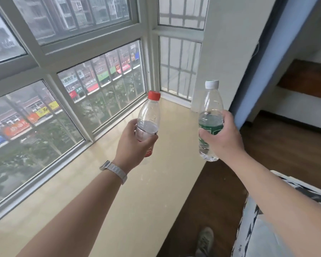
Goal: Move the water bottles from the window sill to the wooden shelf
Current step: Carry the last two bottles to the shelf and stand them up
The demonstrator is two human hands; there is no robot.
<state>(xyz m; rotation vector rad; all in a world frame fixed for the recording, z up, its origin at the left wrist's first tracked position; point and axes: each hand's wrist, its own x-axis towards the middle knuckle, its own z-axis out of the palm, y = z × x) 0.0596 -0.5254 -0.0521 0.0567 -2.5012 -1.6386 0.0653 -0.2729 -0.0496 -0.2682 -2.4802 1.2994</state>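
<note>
Aloft, hands (174, 140) around bottles (210, 108).

Red-capped bottle (148, 115) and white-capped bottle (210, 108): clear, glossy plastic, the latter with a green printed label. Window sill (137, 191): smooth, cream, semi-gloss stone-like slab. Floor (285, 145), at 3 o'clock: dark wood grain, satin sheen. Watch band (115, 171): brushed metal links. Window frames (50, 58): smooth white plastic or painted metal.
</note>
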